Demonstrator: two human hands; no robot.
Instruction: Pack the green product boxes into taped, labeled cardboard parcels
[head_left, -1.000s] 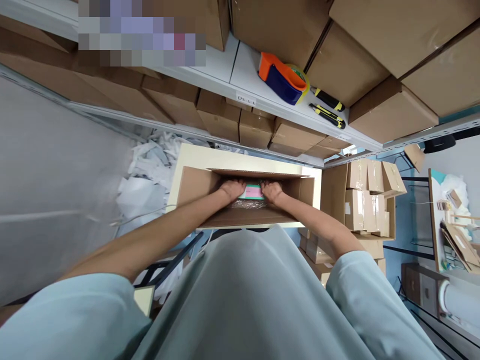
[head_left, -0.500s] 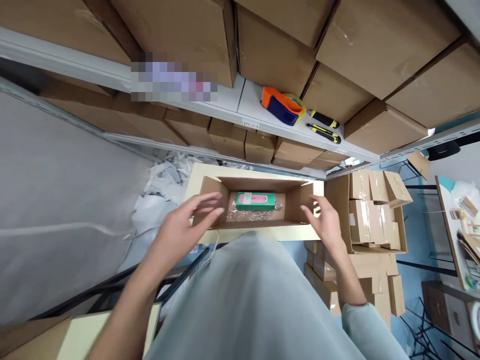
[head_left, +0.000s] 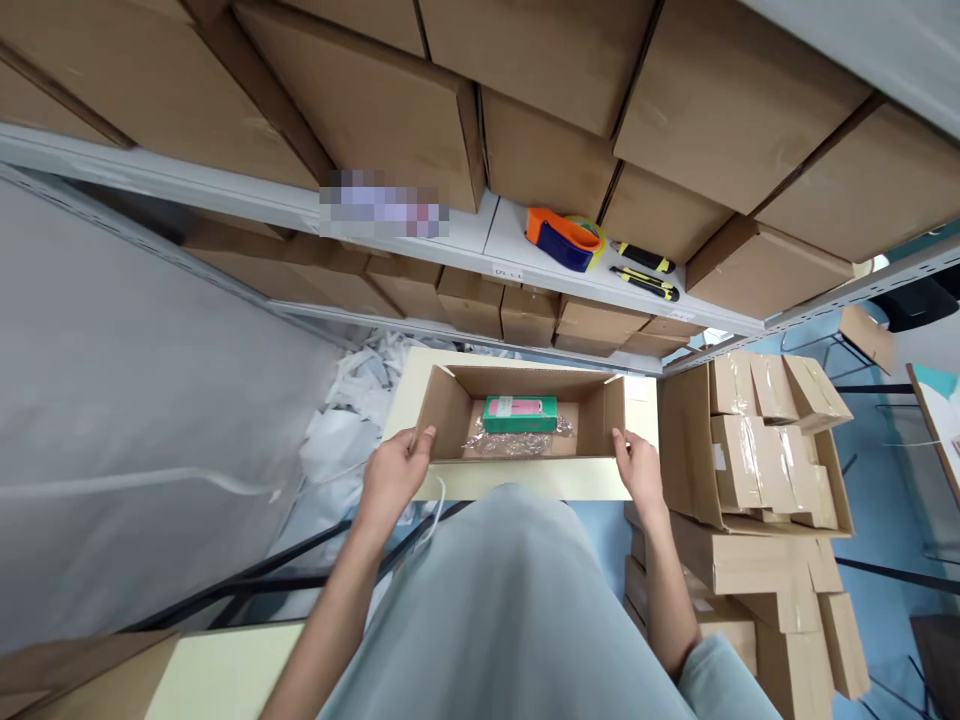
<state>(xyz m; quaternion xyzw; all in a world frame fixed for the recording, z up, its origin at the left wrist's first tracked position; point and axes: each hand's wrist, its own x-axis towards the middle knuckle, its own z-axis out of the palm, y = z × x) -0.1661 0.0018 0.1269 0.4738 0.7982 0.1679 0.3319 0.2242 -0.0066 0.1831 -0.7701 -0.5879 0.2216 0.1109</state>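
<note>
green box in the open carton, between and beyond the hands

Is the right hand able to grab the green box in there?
Probably yes: the carton is open on top and nothing covers the green box, though the right hand would first need to release the carton.

Grey wall is running down the left side, grey metal shelving is spanning the far side, cream tabletop is sitting in front of it. Blue floor is showing at right, second table is getting cut off by the frame edge. Light is falling soft and fairly even.
</note>
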